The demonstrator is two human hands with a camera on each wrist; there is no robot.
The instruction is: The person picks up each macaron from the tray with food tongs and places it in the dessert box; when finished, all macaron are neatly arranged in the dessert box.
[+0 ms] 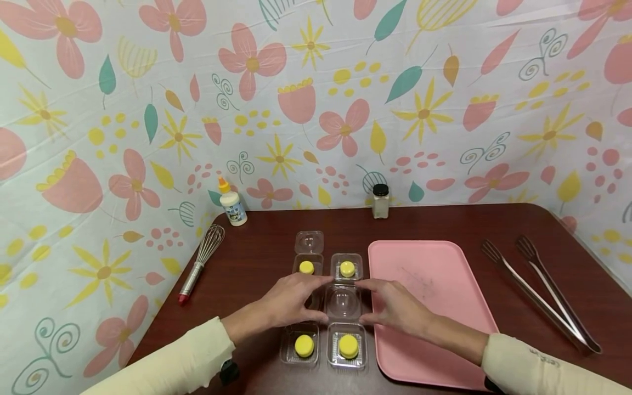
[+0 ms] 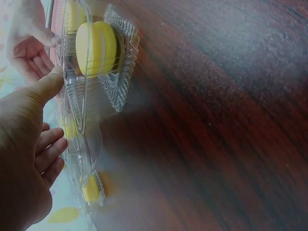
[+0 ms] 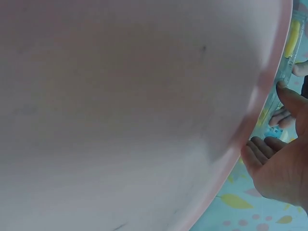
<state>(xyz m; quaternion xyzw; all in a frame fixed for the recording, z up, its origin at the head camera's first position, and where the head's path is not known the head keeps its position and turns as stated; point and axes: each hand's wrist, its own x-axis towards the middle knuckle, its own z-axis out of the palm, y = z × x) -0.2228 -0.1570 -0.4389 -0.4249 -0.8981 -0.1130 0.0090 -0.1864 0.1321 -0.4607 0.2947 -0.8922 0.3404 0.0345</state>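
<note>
Clear plastic boxes (image 1: 348,366), each with a yellow macaron (image 1: 348,346), stand in two columns. An open domed lid (image 1: 344,303) lies behind the front right macaron. My left hand (image 1: 291,299) is at the left edge of this lid, thumb and index finger spread apart. Mirroring it, my right hand (image 1: 402,308) is at the lid's right edge, over the pink tray's rim. Neither hand grips anything. In the left wrist view, the left thumb is right at a box edge beside a macaron (image 2: 96,48). The left hand partly hides the left column.
A pink tray (image 1: 444,280) lies right of the boxes, with metal tongs (image 1: 548,299) farther right. A whisk (image 1: 201,263) lies on the left. A glue bottle (image 1: 233,206) and a black-capped jar (image 1: 381,201) stand at the back by the patterned sheet (image 1: 316,159).
</note>
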